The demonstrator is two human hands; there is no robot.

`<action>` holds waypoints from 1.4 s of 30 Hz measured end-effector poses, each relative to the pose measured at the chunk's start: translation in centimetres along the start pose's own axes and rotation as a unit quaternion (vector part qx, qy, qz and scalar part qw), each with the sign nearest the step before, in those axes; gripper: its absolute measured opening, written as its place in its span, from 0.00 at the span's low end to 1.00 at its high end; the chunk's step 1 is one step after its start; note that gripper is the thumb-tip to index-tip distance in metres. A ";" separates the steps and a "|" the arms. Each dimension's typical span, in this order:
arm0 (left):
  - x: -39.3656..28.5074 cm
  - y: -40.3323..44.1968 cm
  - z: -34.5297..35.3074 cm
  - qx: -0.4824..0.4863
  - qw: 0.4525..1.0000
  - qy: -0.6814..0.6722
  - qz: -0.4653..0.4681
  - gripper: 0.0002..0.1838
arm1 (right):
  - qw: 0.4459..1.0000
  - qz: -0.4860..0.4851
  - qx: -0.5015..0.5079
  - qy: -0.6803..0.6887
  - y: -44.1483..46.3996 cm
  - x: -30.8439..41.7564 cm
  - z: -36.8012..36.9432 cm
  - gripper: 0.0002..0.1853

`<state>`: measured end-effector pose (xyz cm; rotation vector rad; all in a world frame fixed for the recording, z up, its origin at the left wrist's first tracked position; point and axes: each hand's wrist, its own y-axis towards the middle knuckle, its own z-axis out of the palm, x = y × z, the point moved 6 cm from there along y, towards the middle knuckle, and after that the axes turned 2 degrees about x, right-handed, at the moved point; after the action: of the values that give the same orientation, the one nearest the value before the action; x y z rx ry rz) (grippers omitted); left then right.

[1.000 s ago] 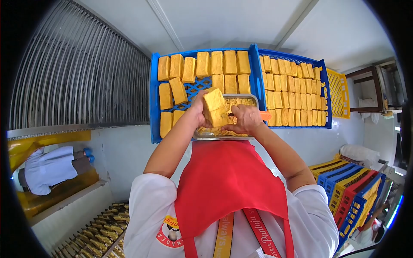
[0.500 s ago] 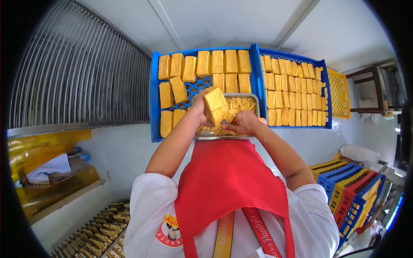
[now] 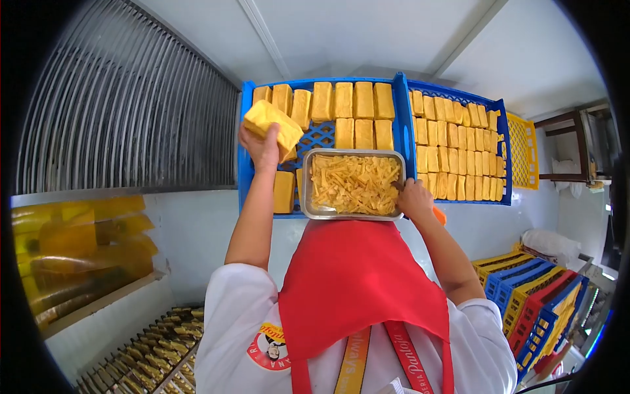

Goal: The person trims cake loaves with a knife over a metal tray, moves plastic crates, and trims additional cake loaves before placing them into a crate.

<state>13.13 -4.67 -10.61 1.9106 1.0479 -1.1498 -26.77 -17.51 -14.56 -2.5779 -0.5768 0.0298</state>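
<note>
My left hand (image 3: 262, 148) is wrapped round a yellow loaf (image 3: 272, 125), held above the left side of the nearer blue crate (image 3: 245, 164). Rows of golden loaves (image 3: 322, 102) lie in that crate. A metal tray (image 3: 354, 215) full of yellow shavings (image 3: 354, 184) rests over the crate's front right part. My right hand (image 3: 416, 199) is closed on an orange-handled knife (image 3: 439, 215) at the tray's right edge; most of the blade is hidden.
A second blue crate (image 3: 506, 141) holds many smaller loaves, with a yellow crate (image 3: 523, 152) behind it. Stacked coloured crates (image 3: 528, 308) stand at lower right. A metal slatted rack (image 3: 131, 105) is at left, above yellow strip curtains (image 3: 79, 246).
My left hand has carried the loaf left and up, away from the tray. My right hand has moved right with the knife. The person at the far left is gone from view.
</note>
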 end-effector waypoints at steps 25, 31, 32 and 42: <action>5.1 2.3 1.9 0.069 0.906 -0.356 -0.216 0.35 | 0.871 0.073 0.110 0.473 0.1 -5.6 0.6 0.09; 5.8 0.0 5.2 0.119 0.960 -0.210 -0.143 0.38 | 0.800 0.071 0.001 0.596 -2.5 -14.6 -5.1 0.07; 5.2 -1.2 6.8 0.221 0.934 -0.226 -0.164 0.46 | 0.800 0.089 -0.021 0.592 -3.3 -15.8 -6.6 0.06; 2.4 -5.2 10.3 0.239 0.847 0.458 -0.124 0.60 | 0.729 0.111 -0.133 0.663 -6.0 -16.6 -9.0 0.05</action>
<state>5.35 -10.21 -17.51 2.9214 1.6407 -0.6021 -43.15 -23.72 -5.29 -2.1110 0.3185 -1.7373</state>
